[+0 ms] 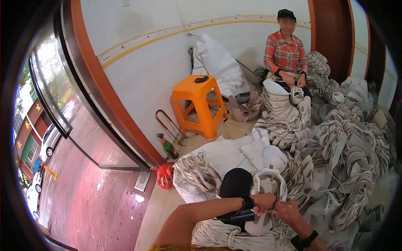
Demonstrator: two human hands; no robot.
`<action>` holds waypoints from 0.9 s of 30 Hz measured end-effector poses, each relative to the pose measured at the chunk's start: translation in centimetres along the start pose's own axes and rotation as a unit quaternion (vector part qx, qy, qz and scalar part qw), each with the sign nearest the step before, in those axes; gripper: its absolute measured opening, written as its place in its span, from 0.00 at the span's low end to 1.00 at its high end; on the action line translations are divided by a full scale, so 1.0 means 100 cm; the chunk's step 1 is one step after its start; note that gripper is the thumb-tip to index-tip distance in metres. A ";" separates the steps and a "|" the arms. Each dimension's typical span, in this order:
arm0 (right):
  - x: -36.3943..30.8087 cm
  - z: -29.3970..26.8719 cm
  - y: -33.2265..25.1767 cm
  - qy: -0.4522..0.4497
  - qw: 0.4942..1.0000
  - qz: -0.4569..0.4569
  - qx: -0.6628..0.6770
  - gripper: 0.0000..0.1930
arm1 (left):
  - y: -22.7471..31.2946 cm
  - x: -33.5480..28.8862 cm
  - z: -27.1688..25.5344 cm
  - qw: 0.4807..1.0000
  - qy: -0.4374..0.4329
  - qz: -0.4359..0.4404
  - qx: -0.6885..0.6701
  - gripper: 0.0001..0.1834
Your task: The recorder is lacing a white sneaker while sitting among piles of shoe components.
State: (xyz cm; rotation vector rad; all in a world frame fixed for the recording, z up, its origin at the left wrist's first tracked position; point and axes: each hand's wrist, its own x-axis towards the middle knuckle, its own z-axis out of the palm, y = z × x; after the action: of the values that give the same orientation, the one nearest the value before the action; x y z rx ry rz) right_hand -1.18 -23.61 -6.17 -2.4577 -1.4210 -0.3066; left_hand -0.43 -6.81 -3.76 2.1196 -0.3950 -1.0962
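Observation:
A beige and white shoe upper (256,226) lies before me, its opening turned away. My left hand (264,202) reaches across it, fingers closed at its lacing. From the right comes my right hand (288,211), its fingertips pinched close to the left ones on what looks like a shoelace. The lace itself is mostly hidden by the fingers. Just below lies a bundle of white shoelaces (228,235). Both wrists wear black bands. Beside the upper is a black rounded shape (235,183), perhaps my knee.
Heaps of shoe uppers (356,146) cover the right side. A co-worker (287,52) in a plaid shirt sits at the back, handling another upper. An orange stool (197,94), a green bottle (168,147) and a red plastic bag (165,175) stand left, near the glass door (83,113).

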 end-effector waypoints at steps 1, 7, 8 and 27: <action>-0.003 0.002 -0.001 0.003 1.000 0.015 0.010 0.16 | 0.001 -0.001 0.003 1.000 0.013 -0.005 -0.004 0.11; 0.004 -0.003 -0.002 -0.001 0.981 0.132 0.144 0.12 | -0.024 0.002 0.012 0.979 0.119 0.129 0.106 0.08; 0.010 -0.001 -0.005 -0.007 0.976 0.136 0.171 0.10 | -0.039 -0.008 0.008 0.951 0.157 0.177 0.201 0.08; 0.046 -0.030 -0.013 0.134 0.756 0.332 0.547 0.07 | -0.020 -0.024 0.018 0.849 0.271 0.151 -0.427 0.12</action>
State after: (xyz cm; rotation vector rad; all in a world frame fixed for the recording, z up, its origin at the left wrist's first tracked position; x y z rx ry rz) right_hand -0.17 -20.32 -1.66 -1.6093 -0.2885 0.2749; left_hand -3.37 -4.90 -4.46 1.3896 0.0504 -0.3254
